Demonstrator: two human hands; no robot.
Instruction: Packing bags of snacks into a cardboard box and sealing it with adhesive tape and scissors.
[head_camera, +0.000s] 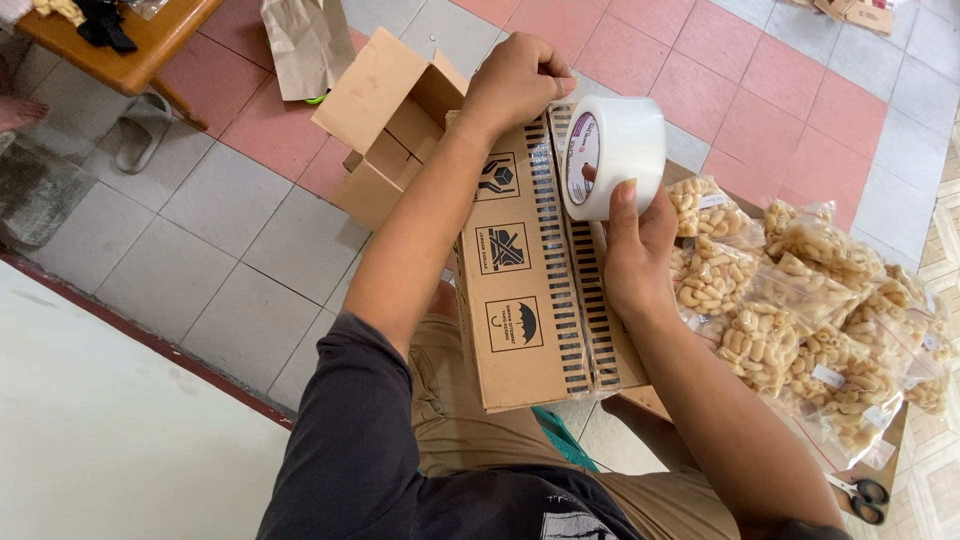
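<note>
One white tape roll (612, 155) clamped in right hand (638, 250) grip, left hand (515, 85) flat on cardboard box (525, 290)

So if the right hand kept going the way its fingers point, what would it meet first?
The right hand already grips the white roll of clear packing tape; beyond it, probably bare pink and grey floor tiles, though depth is unclear.

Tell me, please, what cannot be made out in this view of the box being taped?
- Head view: the far end of the cardboard box is covered by the left hand.
- The tape roll hides the right hand fingertips.
- The scissors are partly cut off near the bottom edge.
- The contents of the snack bags are too small to identify.
</note>
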